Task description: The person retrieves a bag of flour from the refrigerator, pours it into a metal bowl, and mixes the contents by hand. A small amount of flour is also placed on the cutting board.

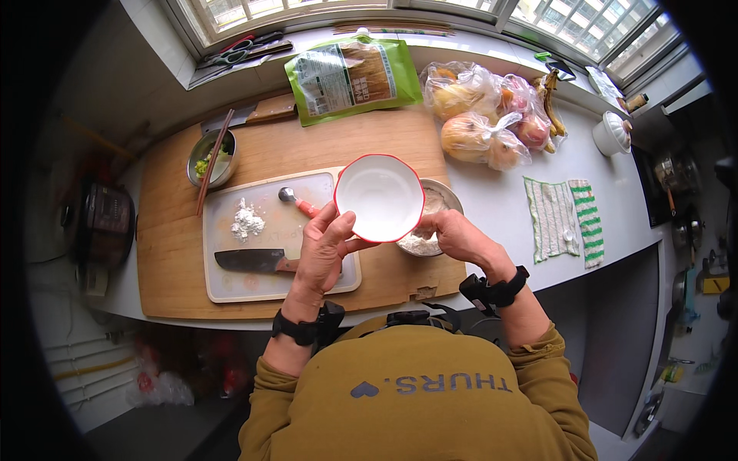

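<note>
My left hand [324,245] grips a white bowl with a red scalloped rim [379,197] by its near left side, tilted so its inside faces me. That inside looks bare. Behind it and to the right stands a metal bowl [453,199] with white flour [420,244] in it. My right hand [466,235] reaches over this bowl with curled fingers. Its fingertips are down at the flour, partly screened by the white bowl's rim, and whether they hold anything is unclear. A spoon with an orange handle [297,200] lies beside my left hand on the white cutting board [216,288].
On the board lie a white powder heap [248,220] and a cleaver [251,260]. Chopsticks [214,164] rest across a metal bowl of chopped greens [193,164]. Behind are another knife [271,108], a green pouch [354,78] and bagged fruit [481,118]. Cloths [550,219] lie right.
</note>
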The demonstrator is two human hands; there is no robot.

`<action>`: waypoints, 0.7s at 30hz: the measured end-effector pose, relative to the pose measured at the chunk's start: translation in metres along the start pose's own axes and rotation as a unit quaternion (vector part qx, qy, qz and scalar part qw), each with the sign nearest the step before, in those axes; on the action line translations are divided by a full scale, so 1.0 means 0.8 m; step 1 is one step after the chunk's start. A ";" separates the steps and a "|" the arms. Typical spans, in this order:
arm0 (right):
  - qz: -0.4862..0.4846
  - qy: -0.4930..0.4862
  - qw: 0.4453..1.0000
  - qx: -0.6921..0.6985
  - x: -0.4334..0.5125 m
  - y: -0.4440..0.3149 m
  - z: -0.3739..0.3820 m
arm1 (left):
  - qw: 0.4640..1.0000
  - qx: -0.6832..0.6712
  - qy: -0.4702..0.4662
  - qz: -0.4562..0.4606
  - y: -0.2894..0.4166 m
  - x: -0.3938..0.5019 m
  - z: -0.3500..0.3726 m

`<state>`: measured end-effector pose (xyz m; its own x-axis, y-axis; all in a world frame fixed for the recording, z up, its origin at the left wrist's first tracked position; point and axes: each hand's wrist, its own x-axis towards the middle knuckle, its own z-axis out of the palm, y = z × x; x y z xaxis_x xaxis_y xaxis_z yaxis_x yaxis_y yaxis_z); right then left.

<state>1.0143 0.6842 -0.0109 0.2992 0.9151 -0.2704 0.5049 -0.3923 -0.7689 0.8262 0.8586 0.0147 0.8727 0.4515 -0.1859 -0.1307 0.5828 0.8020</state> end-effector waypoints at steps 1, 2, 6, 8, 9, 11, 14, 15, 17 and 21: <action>0.025 -0.049 0.998 -0.022 -0.003 0.000 -0.002 | 1.000 0.000 -0.004 -0.002 0.000 0.000 0.000; 0.012 -0.064 0.993 -0.097 -0.002 0.000 0.003 | 1.000 0.000 -0.003 -0.001 -0.001 0.001 0.001; -0.117 0.055 0.991 -0.041 0.009 0.011 0.009 | 1.000 0.006 -0.004 0.005 -0.002 0.002 0.003; -0.125 0.095 0.987 -0.030 0.021 0.018 0.010 | 1.000 0.012 -0.002 0.005 -0.001 0.001 0.003; -0.152 0.128 0.980 -0.020 0.023 0.022 0.008 | 1.000 0.013 -0.002 0.005 -0.001 0.000 0.003; -0.142 0.139 0.980 0.017 0.032 0.024 0.016 | 1.000 0.014 -0.003 0.005 -0.002 0.000 0.004; -0.171 0.096 0.971 -0.136 0.023 0.024 0.020 | 1.000 0.013 -0.004 0.008 -0.003 0.002 0.005; -0.154 0.084 0.973 -0.151 0.016 0.024 0.018 | 1.000 0.012 -0.005 0.008 -0.004 0.002 0.005; -0.081 0.041 0.979 -0.185 0.000 0.019 0.009 | 1.000 0.017 0.001 0.007 -0.004 0.002 0.006; -0.048 -0.017 0.979 -0.198 -0.025 0.009 -0.002 | 0.999 0.029 0.011 0.008 -0.005 0.003 0.009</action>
<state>1.0129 0.6628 -0.0097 0.2108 0.9498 -0.2313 0.8059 -0.3028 -0.5088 0.8324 0.8521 0.0151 0.8601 0.4757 -0.1842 -0.1168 0.5353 0.8366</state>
